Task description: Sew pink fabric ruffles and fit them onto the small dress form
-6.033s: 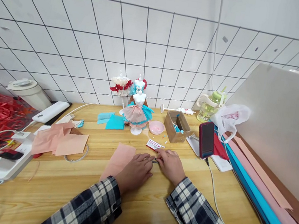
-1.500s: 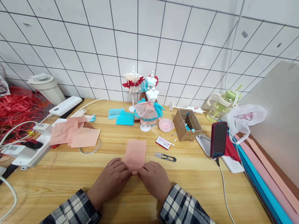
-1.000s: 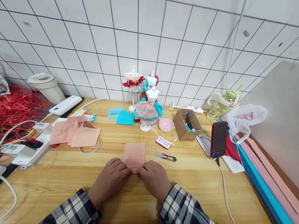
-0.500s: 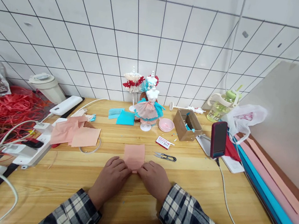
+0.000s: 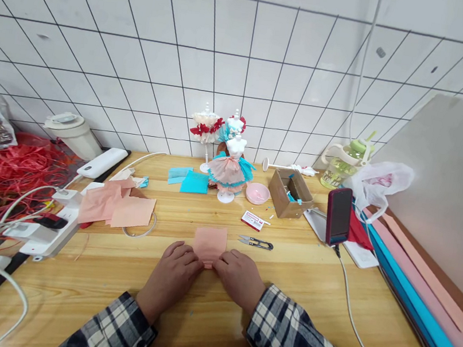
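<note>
A peach sheet of crepe paper [image 5: 210, 243] lies on the table in front of me, its near edge gathered into narrow folds. At the left end of that folded edge, my left hand [image 5: 175, 272] pinches the paper with closed fingers. My right hand [image 5: 240, 276] pinches the other end the same way. The thumbs and fingertips nearly meet, and they partly hide the fold. Just beyond my right hand lie small thread snips [image 5: 256, 243], with a red and white box [image 5: 253, 221] behind them.
Miniature dress forms in paper dresses [image 5: 231, 167] stand at the back, beside blue paper [image 5: 195, 182], a pink bowl [image 5: 257, 193] and a cardboard box [image 5: 290, 194]. Peach paper pieces [image 5: 133, 212] and a power strip [image 5: 50, 236] lie left. A phone [image 5: 338, 217] stands right, its cable trailing.
The paper's far edge has come slightly nearer and shifted a little right, so less of the sheet shows beyond my fingers. Both hands stay in nearly the same place.
</note>
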### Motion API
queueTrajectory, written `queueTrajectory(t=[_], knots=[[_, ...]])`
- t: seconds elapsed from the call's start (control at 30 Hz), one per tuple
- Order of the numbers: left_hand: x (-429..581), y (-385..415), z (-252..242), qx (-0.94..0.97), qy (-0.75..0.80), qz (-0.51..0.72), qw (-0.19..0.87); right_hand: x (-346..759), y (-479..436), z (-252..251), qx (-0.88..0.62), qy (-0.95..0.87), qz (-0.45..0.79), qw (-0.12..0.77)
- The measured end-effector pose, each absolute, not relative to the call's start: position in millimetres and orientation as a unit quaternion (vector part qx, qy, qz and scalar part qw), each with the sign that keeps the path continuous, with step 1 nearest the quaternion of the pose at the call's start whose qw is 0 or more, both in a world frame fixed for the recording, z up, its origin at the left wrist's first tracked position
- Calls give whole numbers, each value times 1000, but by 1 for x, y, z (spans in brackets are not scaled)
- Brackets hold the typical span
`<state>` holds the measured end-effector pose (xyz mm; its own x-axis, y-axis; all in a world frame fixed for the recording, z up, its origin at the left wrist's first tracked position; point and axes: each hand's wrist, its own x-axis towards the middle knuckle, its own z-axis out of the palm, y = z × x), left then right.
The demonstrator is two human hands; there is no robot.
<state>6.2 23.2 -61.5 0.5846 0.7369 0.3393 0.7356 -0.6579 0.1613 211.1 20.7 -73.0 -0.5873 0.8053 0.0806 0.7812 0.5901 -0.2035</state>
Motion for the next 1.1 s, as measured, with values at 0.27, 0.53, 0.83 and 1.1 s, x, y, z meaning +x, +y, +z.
queueTrajectory(t=[0.27,0.53,0.83,1.1], knots=[[7,24,-62,892,411,186,-2,210,21,-77,-453,-884,69,95],[6,23,-60,892,412,186,-7,212,21,-73,-448,-888,73,79],[4,24,-64,888,417,195,3,211,21,-73,-444,-888,63,99],[4,24,-63,884,429,187,8,212,21,-73,-440,-890,73,93]])
